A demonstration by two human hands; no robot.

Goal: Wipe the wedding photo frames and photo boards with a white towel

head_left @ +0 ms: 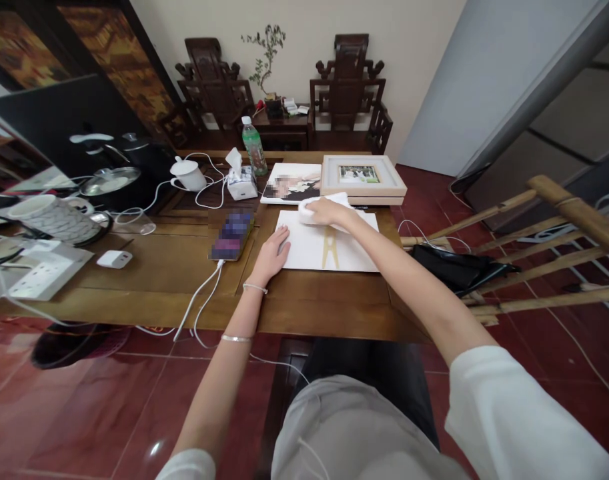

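A flat white panel (304, 250) lies on the wooden table in front of me, with a tan A-shaped piece (329, 250) on its face, like the back of a picture frame with its stand. My right hand (327, 212) is closed on a folded white cloth (340, 199), pressed against the panel's far part. Against the panel's left edge rests my left hand (271, 255), its fingers stretched out and fairly flat. Just beyond the panel are a photo print (291, 185) and stacked light-wood picture frames (397, 179), the top one holding a small photo.
Left of my left hand lies a phone (233, 235) with a white cable. Farther left are a tissue box (242, 185), a green-labelled bottle (254, 147), a lidded cup (189, 175), a mug (54, 217) and a power strip (47, 270). A bamboo rack (514, 253) stands right of the table.
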